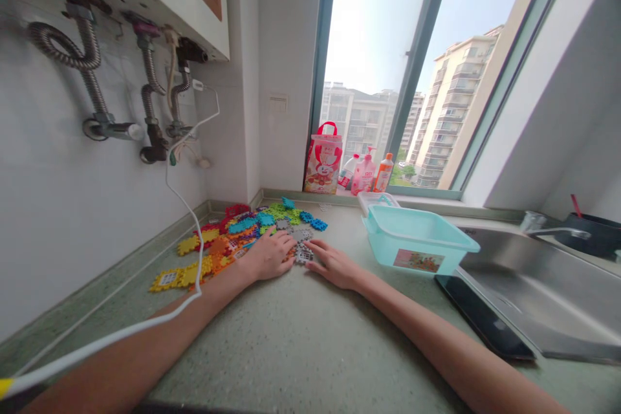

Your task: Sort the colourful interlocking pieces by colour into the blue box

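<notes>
Interlocking toothed plastic tiles lie spread over the counter, coloured yellow (194, 273), orange, red (237, 211), green, blue (317, 224) and grey. My left hand (269, 255) rests palm down on the near edge of the pile, fingers stretched over orange and grey tiles and partly hiding them. My right hand (334, 264) lies low on the counter with its fingers and thumb apart. Its fingertips are at a grey tile (304, 253) with a window-like grid, which sits between both hands. Whether the fingertips press on that tile is too small to tell.
A turquoise plastic tub (417, 239) stands to the right, a pale lid (378, 200) behind it. A black phone-like slab (482, 317) lies beside the steel sink (548, 291). A white cable (179, 194) hangs across the left forearm. Bottles (363, 174) and a red-white package (323, 162) line the sill.
</notes>
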Tool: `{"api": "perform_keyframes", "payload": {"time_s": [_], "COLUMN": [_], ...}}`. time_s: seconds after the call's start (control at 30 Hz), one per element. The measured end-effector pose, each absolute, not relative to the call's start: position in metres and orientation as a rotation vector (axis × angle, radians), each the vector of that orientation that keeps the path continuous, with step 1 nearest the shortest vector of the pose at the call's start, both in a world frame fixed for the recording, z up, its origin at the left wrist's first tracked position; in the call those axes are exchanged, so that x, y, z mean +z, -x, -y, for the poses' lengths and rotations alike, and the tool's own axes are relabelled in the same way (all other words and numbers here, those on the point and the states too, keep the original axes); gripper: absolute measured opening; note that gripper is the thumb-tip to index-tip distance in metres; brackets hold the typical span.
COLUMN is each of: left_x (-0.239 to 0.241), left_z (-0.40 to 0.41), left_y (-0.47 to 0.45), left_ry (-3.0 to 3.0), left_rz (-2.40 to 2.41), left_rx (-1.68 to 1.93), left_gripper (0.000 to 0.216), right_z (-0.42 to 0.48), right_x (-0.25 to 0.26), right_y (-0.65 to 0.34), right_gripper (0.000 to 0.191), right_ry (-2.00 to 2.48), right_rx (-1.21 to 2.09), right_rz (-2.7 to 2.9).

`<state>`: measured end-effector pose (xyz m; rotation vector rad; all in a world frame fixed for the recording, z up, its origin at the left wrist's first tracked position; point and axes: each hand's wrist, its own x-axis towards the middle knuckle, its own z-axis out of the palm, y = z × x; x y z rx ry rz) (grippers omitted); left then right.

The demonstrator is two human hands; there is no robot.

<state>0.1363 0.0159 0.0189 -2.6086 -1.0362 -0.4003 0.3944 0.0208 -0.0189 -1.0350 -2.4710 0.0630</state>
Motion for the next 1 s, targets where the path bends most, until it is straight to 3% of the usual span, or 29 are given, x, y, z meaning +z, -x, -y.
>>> {"api": "perform_keyframes", "payload": {"time_s": [0.2,0.3,0.43,0.57,0.73,1.0], "left_x": [0.018,0.015,0.01,0.007,0.008,0.013], "left_z": [-0.015,-0.011,-0.009,-0.011,-0.012,-0.015], "left_y": [-0.133,-0.14,-0.15,-0.151,-0.149,-0.141], "left_ry": [2.763,2.901,2.936,2.887,2.822,2.736], "left_rz": [0.91,0.814,0.914,1.11,1.123,1.131], "left_rx": [-0.378,-0.402,-0.388,-0.397,-0.475,-0.531], "left_gripper": [0.046,0.051,0.061,0.067,0.056,0.034], "right_z": [0.009,0.025,0.027,0.014,0.013,0.02], "right_x": [0.027,0.054,0.066,0.061,0.057,0.055], "right_y": [-0.421,-0.447,-0.482,-0.498,-0.495,-0.48], "right_gripper": [0.047,0.045,0.044,0.047,0.057,0.051], "right_ry": [1.205,1.529,1.816,1.728,1.534,1.561], "right_rx": [-0.723,-0.884,-0.714,-0.592,-0.602,-0.665], "right_rz": [2.341,2.074,1.929,1.951,2.002,2.055]}}
